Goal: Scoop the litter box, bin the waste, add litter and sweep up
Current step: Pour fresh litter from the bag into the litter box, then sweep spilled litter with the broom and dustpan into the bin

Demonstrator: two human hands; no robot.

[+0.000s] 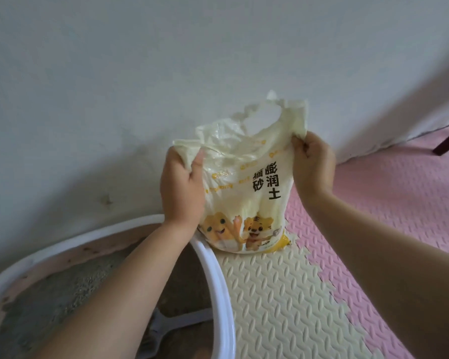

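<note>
Mat (270, 294), left hand (182, 187), right hand (313, 167) pinching bag (254, 193) (scoop (179, 323) maybe half-hidden)

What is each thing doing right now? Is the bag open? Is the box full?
Bag: upright on the mat beside the box, top crumpled; cannot tell if open.
Left hand: grips the bag's top left.
Right hand: pinches the bag's top right.
Box: not full, grey litter low inside, walls smeared.
Scoop: lying in the box, partly hidden by the left arm.
Mat: flat, yellow and pink tiles joined.
</note>
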